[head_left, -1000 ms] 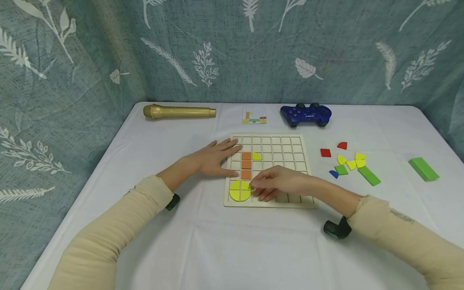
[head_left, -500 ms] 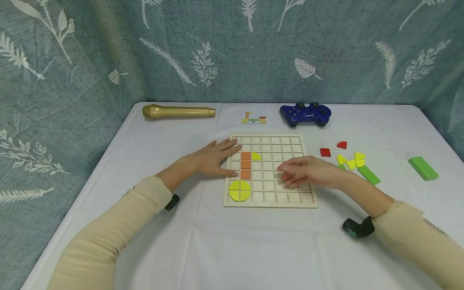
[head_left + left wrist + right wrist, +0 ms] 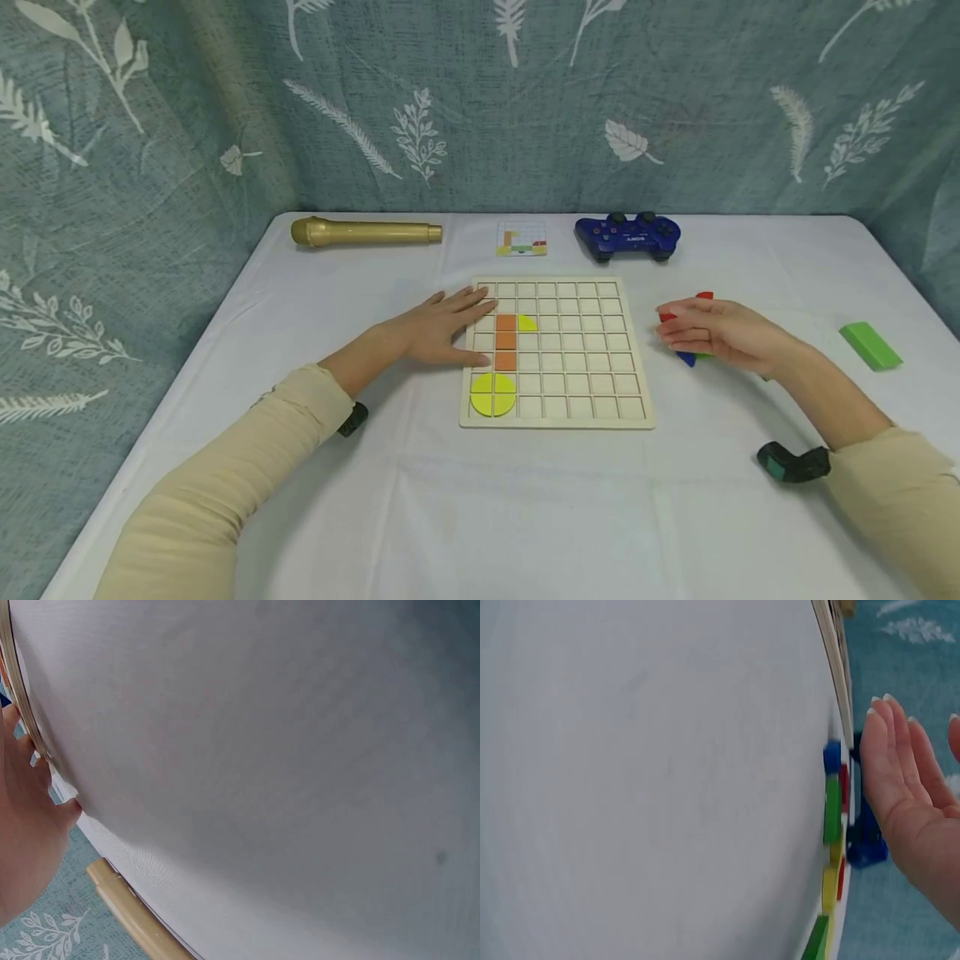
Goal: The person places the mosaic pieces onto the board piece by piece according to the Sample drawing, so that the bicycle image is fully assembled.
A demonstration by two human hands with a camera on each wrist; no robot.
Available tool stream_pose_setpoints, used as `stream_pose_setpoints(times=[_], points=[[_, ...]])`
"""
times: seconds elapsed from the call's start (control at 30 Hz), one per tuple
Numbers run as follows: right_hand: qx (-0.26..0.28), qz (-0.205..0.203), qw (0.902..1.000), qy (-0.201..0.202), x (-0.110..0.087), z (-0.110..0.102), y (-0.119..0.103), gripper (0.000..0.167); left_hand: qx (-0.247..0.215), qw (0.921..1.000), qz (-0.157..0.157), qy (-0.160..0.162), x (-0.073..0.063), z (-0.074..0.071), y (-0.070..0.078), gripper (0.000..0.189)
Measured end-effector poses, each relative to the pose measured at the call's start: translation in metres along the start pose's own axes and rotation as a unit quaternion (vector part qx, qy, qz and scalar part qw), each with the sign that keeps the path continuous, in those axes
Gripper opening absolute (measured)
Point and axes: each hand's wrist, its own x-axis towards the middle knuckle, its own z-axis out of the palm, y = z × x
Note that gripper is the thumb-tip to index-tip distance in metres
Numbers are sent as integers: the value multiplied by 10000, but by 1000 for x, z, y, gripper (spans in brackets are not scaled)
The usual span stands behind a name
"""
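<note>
My left hand rests with spread fingers on the left edge of a wooden grid board. On that board lie four-quarter yellow pieces joined into a circle, a column of orange pieces and one yellow quarter-circle. Past the board's right side, my right hand hovers over loose coloured pieces, fingers extended and holding nothing. It hides most of them; a red piece and a blue piece peek out. The right wrist view shows green and yellow pieces below the hand.
Along the back of the white-covered table lie a gold microphone, a small pattern card and a blue game controller. A green block sits far right. A patterned curtain hangs behind.
My right hand has moved right, from beside the yellow circle across the board to the loose pieces. My left hand has stayed on the board's edge.
</note>
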Motion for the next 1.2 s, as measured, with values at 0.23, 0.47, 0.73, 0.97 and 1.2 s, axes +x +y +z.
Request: stream_pose_setpoints(times=[0.23,0.47,0.73,0.97,1.2], points=[[-242,27,9984,502,-8,-23,4,60,-25,10000,8,12,1,0,-1,94],[-674,-89,9954,676,-12,-32,7,65,-118,9999,61,46,0,0,-2,93],[-2042,53,9747,905,-10,-28,8,64,-104,9999,53,58,0,0,0,92],[-2740,-5,9577,884,-12,-25,7,62,-102,9999,45,70,-1,-1,1,91],[-3417,-267,9354,867,-16,-23,9,44,-97,9999,70,97,-1,0,1,93]])
